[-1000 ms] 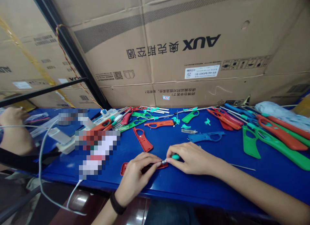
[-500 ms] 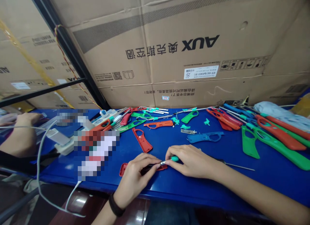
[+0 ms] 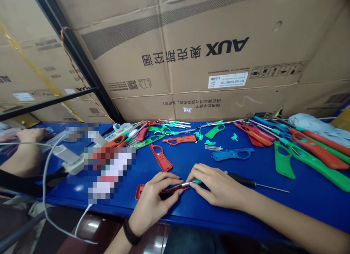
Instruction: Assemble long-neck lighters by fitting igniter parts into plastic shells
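My left hand point(image 3: 155, 195), with a black band on the wrist, curls its fingers round a red lighter casing half point(image 3: 140, 191) lying at the table's near edge. Between both hands is a short metal tube point(image 3: 187, 183) with a green end piece point(image 3: 197, 181). My right hand point(image 3: 216, 183) pinches the tube near that green end, and the left fingertips are close to its other end. What lies inside the casing is mostly hidden by my left fingers. Just beyond my right wrist rests a screwdriver point(image 3: 242, 180) with a black handle, partly covered by the hand.
Opened red point(image 3: 162, 160), orange point(image 3: 182, 139) and blue casing halves point(image 3: 232, 154) lie ahead on the blue table. Several lighters point(image 3: 318, 148) are piled at right. A power strip point(image 3: 75, 164) with a white cable stands left, near another person's arm point(image 3: 26, 151). Cardboard point(image 3: 191, 20) backs the table.
More of the metal tube shows between my hands, and the right fingers now cover more of its green end. The view has shifted slightly; the screwdriver's handle is more visible.
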### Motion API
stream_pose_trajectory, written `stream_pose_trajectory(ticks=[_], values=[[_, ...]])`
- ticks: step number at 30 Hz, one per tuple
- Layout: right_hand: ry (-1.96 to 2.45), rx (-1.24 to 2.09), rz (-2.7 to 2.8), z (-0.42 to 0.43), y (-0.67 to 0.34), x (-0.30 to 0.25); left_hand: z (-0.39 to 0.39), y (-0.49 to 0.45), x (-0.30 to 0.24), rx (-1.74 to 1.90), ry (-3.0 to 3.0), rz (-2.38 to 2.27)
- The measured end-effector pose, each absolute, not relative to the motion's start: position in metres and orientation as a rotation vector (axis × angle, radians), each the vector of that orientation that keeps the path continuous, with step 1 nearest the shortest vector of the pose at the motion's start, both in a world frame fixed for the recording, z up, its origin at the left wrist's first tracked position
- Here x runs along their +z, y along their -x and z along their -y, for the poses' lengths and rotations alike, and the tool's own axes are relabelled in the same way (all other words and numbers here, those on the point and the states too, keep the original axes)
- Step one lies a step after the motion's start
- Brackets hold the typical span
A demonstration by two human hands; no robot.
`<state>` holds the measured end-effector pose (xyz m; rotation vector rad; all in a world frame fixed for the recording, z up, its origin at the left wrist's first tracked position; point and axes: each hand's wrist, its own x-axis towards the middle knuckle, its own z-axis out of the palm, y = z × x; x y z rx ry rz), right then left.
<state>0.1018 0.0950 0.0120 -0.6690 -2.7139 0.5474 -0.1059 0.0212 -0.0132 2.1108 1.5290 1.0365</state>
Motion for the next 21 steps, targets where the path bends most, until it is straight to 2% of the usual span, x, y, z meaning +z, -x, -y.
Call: stream_pose_trajectory(ticks=[10, 21], values=[[0.549, 0.377, 2.688, -0.096, -0.104, 0.003, -0.022, 0.107, -0.013, 1.017, -2.117, -1.532], [0.687, 0.389, 2.619, -0.086, -0.104, -0.001, -0.023, 0.108, -0.011, 1.02, -2.098, -1.487]])
